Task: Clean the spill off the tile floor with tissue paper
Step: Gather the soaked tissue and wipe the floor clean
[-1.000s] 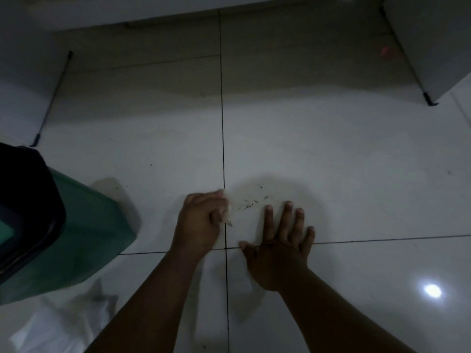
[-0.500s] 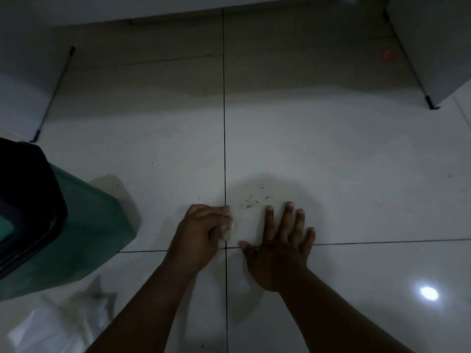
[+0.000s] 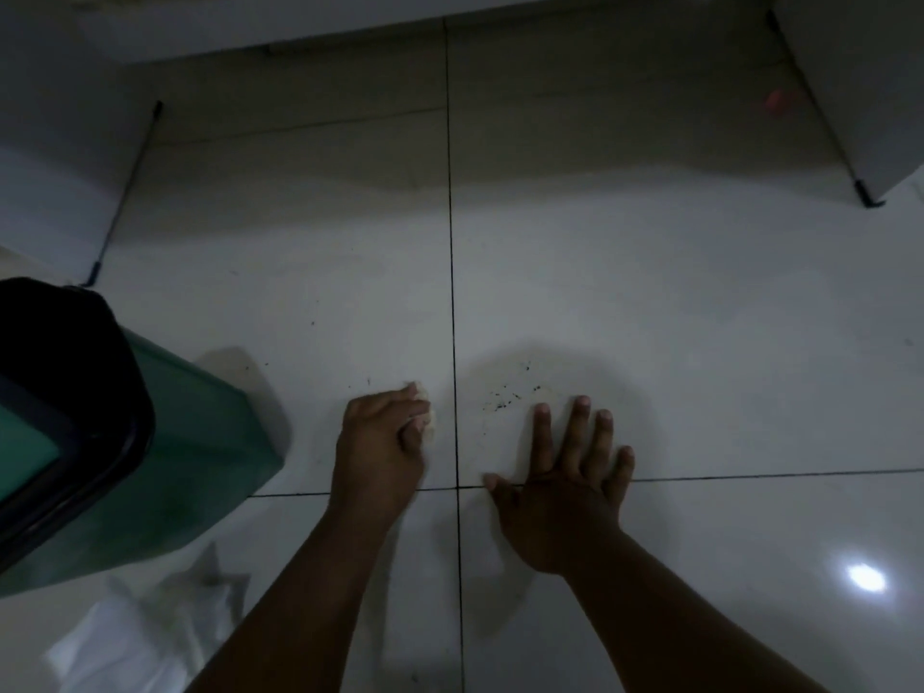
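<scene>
**Wiping under way, specks not yet gathered**

The glossy pale tile floor (image 3: pixel 650 292) carries everything here, crossed by dark grout lines that meet just between the two wrists. A translucent green plastic bin with a black rim (image 3: pixel 165 457) stands at the left edge of the view, and loose white tissue sheets (image 3: pixel 150 627) lie crumpled on the floor in front of it, toward the lower left corner.

The left hand (image 3: pixel 385 442) is clenched round a small wad of off-white tissue paper (image 3: pixel 427 417), which peeps out past the knuckles and sits against the tile just left of the vertical grout line. The right hand (image 3: pixel 565 487) lies flat and released, fingers spread, palm pressed on the floor as a brace over the horizontal grout line.

The spill, a scatter of small dark specks within a faintly dull patch (image 3: pixel 505 397), lies right of the vertical grout line, between the wad and the right fingertips, near both yet apart from the tissue. A few stray specks (image 3: pixel 367 381) sit just beyond the left hand.

The step in hand looks like the wiping itself. The next move likely calls for pushing the wad rightward across the grout line, pressing firmly so the grit gathers rather than scatters.
</scene>
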Tool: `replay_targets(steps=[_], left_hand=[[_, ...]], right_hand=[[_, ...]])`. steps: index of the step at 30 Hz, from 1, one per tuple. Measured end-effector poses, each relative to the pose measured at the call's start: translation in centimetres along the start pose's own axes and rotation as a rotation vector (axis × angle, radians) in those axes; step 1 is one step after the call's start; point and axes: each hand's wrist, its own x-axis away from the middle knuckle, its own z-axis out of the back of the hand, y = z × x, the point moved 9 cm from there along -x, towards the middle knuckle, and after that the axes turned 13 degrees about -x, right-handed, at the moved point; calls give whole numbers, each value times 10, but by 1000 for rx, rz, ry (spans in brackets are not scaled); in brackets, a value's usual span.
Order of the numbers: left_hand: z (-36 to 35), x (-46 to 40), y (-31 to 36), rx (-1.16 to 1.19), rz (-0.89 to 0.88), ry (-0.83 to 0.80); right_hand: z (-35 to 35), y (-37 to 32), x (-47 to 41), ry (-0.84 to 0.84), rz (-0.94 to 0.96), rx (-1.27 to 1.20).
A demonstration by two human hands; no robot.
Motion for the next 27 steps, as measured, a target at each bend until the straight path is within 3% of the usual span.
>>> replay_targets(steps=[3,9,16,22,27], left_hand=[[0,-7,-9,26,3,3],[4,-21,-32,76,242,83],[7,8,-39,28,205,57],[9,2,-45,18,303,66],[3,24,-31,108,281,-32]], right_hand=[[0,0,0,-5,0,-1],[1,0,0,-14,10,-16],[0,1,-1,2,-3,-7],[1,1,0,22,9,4],[1,1,1,7,5,4]])
